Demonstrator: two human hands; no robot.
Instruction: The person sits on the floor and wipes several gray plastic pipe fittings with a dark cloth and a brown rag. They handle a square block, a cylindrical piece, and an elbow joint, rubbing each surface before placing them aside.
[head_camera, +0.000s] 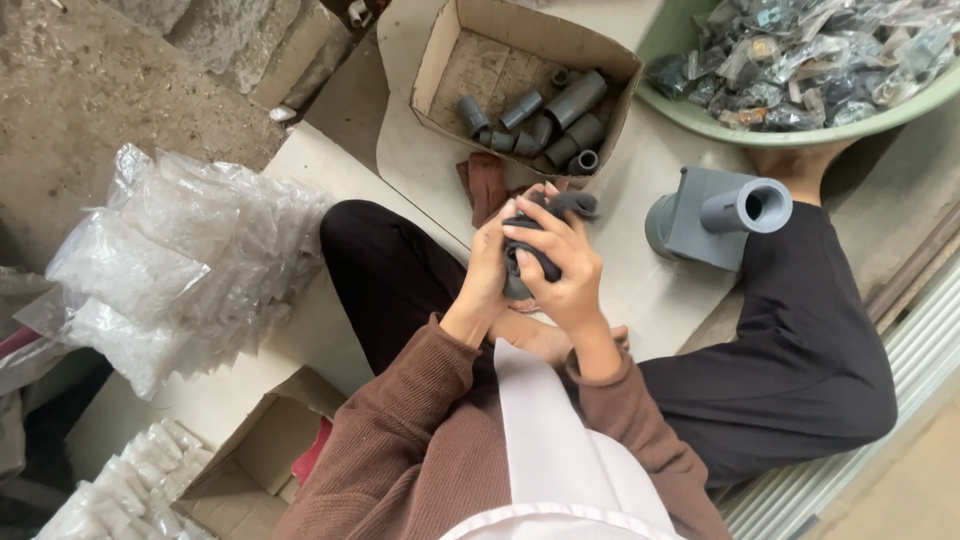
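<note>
Both hands sat over the lap. Right hand (562, 262) was clamped on a dark grey fitting (548, 232), fingers wrapped round it; left hand (490, 270) closed on its other side. Cardboard box (440, 60) w/ grey pipe pieces (550, 125) lay just ahead (large grey fitting (715, 215) nearby).

This was a small packing workshop run on the floor. A cardboard box (520, 75) of grey pipe fittings (545, 120) sat top centre, a green basin (800, 125) of bagged parts upper right, and heaps of clear plastic bags (170, 260) at left.
</note>
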